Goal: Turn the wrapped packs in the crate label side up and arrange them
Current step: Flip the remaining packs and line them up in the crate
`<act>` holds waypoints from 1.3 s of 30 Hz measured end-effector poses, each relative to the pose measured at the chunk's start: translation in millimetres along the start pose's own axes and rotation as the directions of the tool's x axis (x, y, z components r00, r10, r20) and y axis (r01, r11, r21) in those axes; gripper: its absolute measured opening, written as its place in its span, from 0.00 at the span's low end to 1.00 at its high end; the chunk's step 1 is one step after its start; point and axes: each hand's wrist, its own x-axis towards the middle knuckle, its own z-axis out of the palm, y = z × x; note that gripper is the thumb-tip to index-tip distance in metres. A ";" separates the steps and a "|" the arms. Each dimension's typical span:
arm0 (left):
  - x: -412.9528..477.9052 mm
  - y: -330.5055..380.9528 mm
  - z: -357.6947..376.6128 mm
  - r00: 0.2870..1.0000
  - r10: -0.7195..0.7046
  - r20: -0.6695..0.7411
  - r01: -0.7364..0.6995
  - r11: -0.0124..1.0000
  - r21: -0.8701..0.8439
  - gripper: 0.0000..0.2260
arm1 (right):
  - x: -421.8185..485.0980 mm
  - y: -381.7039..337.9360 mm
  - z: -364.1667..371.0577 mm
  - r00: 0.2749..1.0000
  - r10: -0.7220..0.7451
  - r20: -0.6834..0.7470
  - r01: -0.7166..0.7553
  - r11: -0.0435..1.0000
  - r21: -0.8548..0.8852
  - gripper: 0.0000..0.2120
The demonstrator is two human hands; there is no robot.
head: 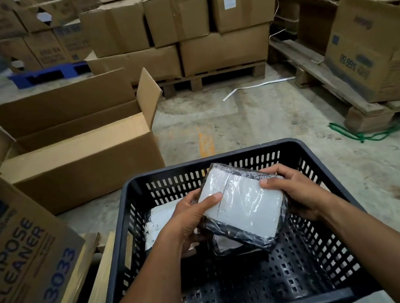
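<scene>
A black perforated plastic crate stands on the concrete floor in front of me. Above its middle I hold a wrapped pack, black-edged under clear film, with its white face turned up and tilted. My left hand grips its left edge, thumb on top. My right hand grips its right edge. A second pack with a white face lies in the crate's back left corner, partly behind my left hand. A third pack lies under the held one, mostly hidden.
An open empty cardboard box sits on the floor to the left. A "Purpose Cleaner" carton leans at near left. Stacked cartons on wooden pallets fill the back and right. A green cord lies by the right pallet.
</scene>
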 end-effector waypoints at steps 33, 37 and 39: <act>26.0 -79.6 -63.6 0.920 0.344 -0.190 0.123 0.207 0.971 0.33 | 45.5 79.0 49.9 0.977 0.050 -0.206 -0.163 0.801 -0.576 0.35; 28.9 -79.3 -63.9 0.924 0.333 -0.189 0.141 0.161 0.977 0.33 | 48.4 79.5 65.6 0.965 0.103 -0.242 -0.240 0.720 -0.651 0.38; 30.0 -77.6 -63.4 0.925 0.325 -0.196 0.154 0.152 0.976 0.33 | 46.7 79.9 68.9 0.955 0.101 -0.279 -0.268 0.699 -0.663 0.38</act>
